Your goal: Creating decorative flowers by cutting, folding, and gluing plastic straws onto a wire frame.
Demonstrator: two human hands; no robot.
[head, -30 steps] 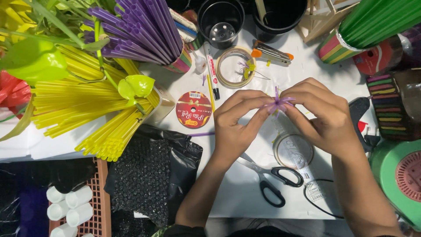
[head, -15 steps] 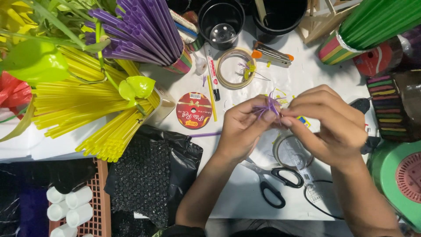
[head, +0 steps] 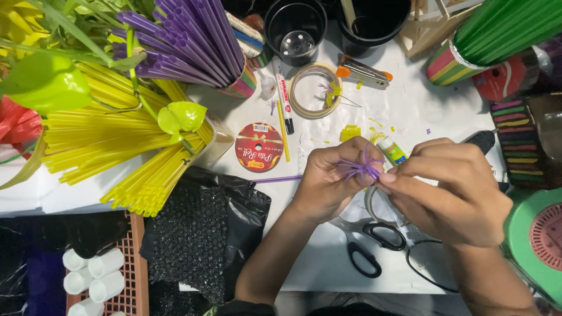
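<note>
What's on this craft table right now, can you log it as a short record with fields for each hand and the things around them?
left hand: pinches a small purple straw flower
right hand: fingertips on the same flower, working its strips
under the hands: black-handled scissors, clear tape roll
left of hands: red ribbon spool, yellow straws
far side: purple straws in a cup, black pots, green straws
surface: white table

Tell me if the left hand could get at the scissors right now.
Probably yes, but not freely. The scissors lie on the table just below the left hand, nothing over the handles, but its fingers are pinching the purple straw piece with the right hand.
</note>
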